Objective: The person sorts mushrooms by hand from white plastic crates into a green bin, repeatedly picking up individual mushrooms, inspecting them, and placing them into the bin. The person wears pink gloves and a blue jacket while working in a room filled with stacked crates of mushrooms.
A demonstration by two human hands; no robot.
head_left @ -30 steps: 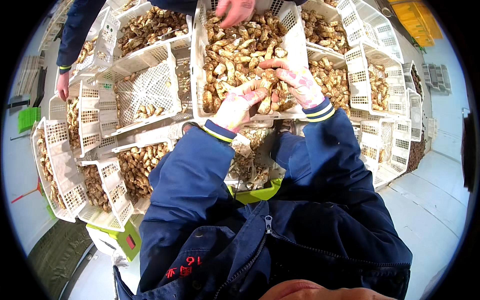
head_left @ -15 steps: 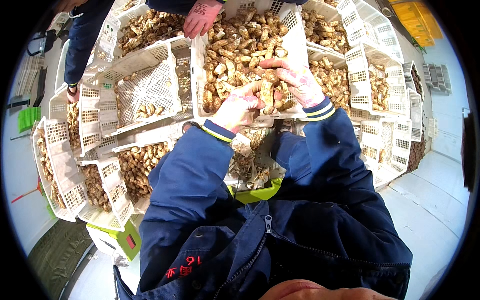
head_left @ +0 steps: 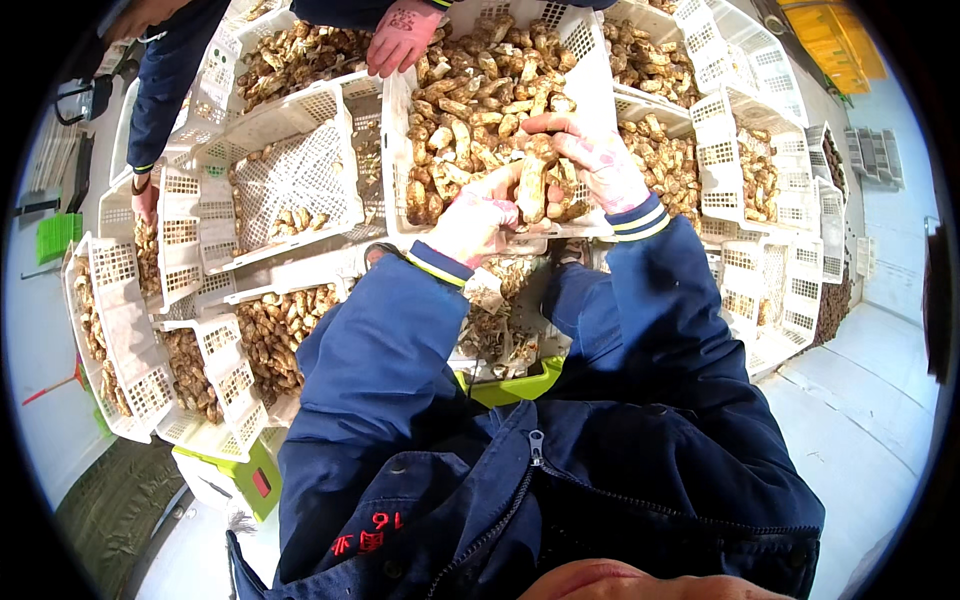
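Note:
A thick brown-and-cream mushroom (head_left: 533, 182) is held upright over the near part of a white crate (head_left: 397, 150) heaped with similar mushrooms. My right hand (head_left: 600, 168), in a pink-and-white glove, curls around its upper end from the right. My left hand (head_left: 478, 215), gloved the same way, is closed, its index finger and thumb against the mushroom's left side; its other fingertips are hidden. Loose mushrooms (head_left: 500, 85) fill the crate behind both hands.
Across from me, a co-worker's pink-gloved hand (head_left: 403, 38) rests by the crate's far left corner; the other hand (head_left: 145, 200) is in a crate at far left. A crate (head_left: 300, 165) with few mushrooms stands left. Below my hands, a green-rimmed bin (head_left: 520, 388) holds scraps.
The mushroom has turned in my fingers and shows a paler, broader side. My left hand has shifted slightly. The co-worker's hand at far left has moved a little downward.

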